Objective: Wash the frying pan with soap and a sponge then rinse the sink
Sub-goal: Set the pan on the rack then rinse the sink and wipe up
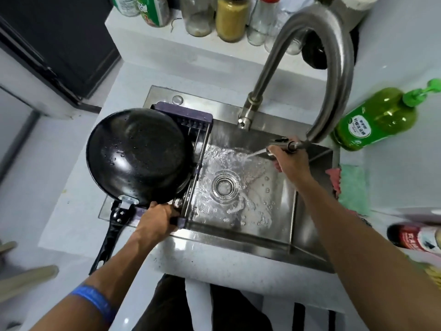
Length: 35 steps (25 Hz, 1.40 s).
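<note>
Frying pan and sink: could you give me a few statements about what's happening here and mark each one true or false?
1. The frying pan lies upside down on the rack at the left side of the sink. True.
2. The right hand holds a sponge. False: it grips the pull-out faucet head.
3. Water is spraying into the sink basin. True.
4. The green soap bottle stands inside the sink. False: it is on the counter to the right of the faucet.
5. The left hand grips the pan's handle. False: it holds the near end of the rack, beside the handle.
</note>
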{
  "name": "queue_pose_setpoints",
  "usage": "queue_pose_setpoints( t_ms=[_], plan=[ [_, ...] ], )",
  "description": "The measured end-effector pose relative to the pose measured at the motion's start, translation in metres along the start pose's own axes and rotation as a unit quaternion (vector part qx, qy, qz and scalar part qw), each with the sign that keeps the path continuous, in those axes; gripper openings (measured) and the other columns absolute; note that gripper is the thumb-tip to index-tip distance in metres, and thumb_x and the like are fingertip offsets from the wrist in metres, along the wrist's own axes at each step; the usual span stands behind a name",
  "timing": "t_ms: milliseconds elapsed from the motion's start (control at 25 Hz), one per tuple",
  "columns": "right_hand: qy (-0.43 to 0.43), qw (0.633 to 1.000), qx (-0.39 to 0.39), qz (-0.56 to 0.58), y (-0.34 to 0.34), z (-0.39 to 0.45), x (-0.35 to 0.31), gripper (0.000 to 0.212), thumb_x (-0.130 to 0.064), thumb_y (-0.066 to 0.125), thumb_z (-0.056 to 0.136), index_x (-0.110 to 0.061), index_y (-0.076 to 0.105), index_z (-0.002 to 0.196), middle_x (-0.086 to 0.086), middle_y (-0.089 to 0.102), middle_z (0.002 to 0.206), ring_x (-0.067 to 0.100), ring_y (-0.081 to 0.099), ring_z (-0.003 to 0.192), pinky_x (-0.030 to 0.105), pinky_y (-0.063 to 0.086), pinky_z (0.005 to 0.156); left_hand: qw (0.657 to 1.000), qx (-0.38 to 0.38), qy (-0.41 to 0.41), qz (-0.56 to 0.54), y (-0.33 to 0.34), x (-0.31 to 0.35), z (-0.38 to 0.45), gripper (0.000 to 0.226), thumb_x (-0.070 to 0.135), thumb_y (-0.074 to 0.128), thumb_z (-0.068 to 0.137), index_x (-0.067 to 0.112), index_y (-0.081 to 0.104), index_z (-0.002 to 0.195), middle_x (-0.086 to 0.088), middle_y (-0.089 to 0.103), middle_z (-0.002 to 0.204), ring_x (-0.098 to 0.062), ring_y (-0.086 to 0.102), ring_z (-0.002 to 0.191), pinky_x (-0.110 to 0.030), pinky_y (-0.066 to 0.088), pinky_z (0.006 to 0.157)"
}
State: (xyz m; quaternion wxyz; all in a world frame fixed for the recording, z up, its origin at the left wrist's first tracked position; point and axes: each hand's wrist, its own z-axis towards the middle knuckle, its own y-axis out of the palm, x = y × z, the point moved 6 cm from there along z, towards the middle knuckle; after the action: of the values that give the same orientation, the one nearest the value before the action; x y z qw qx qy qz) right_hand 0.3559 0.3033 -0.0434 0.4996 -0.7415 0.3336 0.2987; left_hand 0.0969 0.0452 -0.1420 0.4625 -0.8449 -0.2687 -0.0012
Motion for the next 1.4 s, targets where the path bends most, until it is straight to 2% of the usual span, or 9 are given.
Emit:
queue_pose_setpoints(
  t_ms=[120,320,520,640,800,920,1200,1280,1400],
  plan=[
    [-0.031,0.992,-0.015,-0.124,-0.020,0.008,-0.001,0.035,-0.024,0.071,0.088,-0.026,0.050,0.060,0.010,0.062,0.072,0.014,0.053,0.062,0.037,0.043,0.067,1.000,0.001,0.005,0.006,-0.001,-0.001,0.001,0.030,0.058,0.062,0.084,0.036,0.073,0.100,0.008,0.070,0.099,-0.020,0.053,0.101,-0.027,0.046,0.080],
    [-0.013,0.968,-0.021,-0.250,-0.052,0.024,0.015,0.016,-0.030,0.067,0.086,-0.018,0.058,0.089,0.001,0.058,0.080,0.024,0.058,0.085,0.035,0.041,0.075,1.000,-0.011,0.015,0.022,0.001,0.000,0.007,0.028,0.060,0.063,0.080,0.039,0.073,0.097,0.011,0.071,0.096,-0.021,0.058,0.099,-0.026,0.048,0.076],
    [0.012,0.935,-0.038,-0.353,-0.073,0.028,0.030,0.021,-0.037,0.071,0.076,-0.021,0.059,0.083,-0.010,0.053,0.066,0.023,0.057,0.076,0.031,0.040,0.069,0.999,-0.014,0.027,0.025,0.001,0.002,0.009,0.026,0.056,0.065,0.080,0.035,0.073,0.092,0.007,0.071,0.090,-0.021,0.062,0.094,-0.025,0.045,0.071],
    [0.032,0.913,-0.078,-0.398,-0.069,0.025,0.037,0.024,-0.045,0.075,0.077,-0.022,0.067,0.077,-0.009,0.058,0.067,0.014,0.055,0.067,0.031,0.043,0.070,1.000,-0.005,0.022,0.020,-0.002,0.004,0.008,0.028,0.055,0.068,0.080,0.036,0.075,0.099,0.009,0.072,0.100,-0.021,0.063,0.101,-0.026,0.048,0.079],
    [0.043,0.894,-0.140,-0.423,-0.050,0.017,0.040,0.033,-0.059,0.068,0.077,-0.027,0.069,0.073,-0.007,0.064,0.070,0.014,0.059,0.067,0.034,0.049,0.076,1.000,-0.003,0.015,0.027,-0.001,0.003,0.009,0.031,0.053,0.069,0.080,0.032,0.075,0.102,0.005,0.072,0.104,-0.023,0.062,0.106,-0.028,0.050,0.084],
    [0.040,0.888,-0.180,-0.421,-0.036,0.008,0.037,0.032,-0.055,0.068,0.079,-0.024,0.069,0.074,-0.004,0.066,0.072,0.016,0.061,0.069,0.032,0.048,0.071,1.000,-0.004,0.012,0.018,0.000,0.002,0.008,0.031,0.051,0.071,0.079,0.032,0.075,0.104,0.006,0.072,0.106,-0.023,0.061,0.107,-0.029,0.051,0.086],
    [0.095,0.870,-0.191,-0.444,-0.063,0.002,0.046,0.033,-0.060,0.066,0.070,-0.028,0.075,0.069,-0.007,0.072,0.071,0.017,0.067,0.074,0.042,0.054,0.086,0.999,-0.014,0.027,0.014,0.000,0.001,0.008,0.023,0.053,0.071,0.076,0.037,0.076,0.092,0.012,0.072,0.091,-0.020,0.062,0.093,-0.028,0.050,0.079],
    [0.086,0.890,-0.209,-0.397,-0.045,-0.006,0.044,0.037,-0.065,0.063,0.062,-0.031,0.075,0.069,-0.007,0.072,0.072,0.019,0.068,0.077,0.047,0.053,0.090,0.999,-0.016,0.025,0.021,0.000,0.002,0.008,0.023,0.051,0.072,0.078,0.036,0.076,0.094,0.012,0.071,0.093,-0.018,0.061,0.094,-0.028,0.049,0.081],
    [0.062,0.934,-0.213,-0.281,-0.008,-0.023,0.033,0.027,-0.045,0.074,0.078,-0.020,0.070,0.068,-0.001,0.072,0.072,0.015,0.067,0.070,0.034,0.053,0.080,0.999,-0.013,0.024,0.023,0.001,0.001,0.009,0.024,0.052,0.072,0.077,0.037,0.075,0.097,0.013,0.071,0.097,-0.018,0.060,0.096,-0.027,0.048,0.084]
  ],
)
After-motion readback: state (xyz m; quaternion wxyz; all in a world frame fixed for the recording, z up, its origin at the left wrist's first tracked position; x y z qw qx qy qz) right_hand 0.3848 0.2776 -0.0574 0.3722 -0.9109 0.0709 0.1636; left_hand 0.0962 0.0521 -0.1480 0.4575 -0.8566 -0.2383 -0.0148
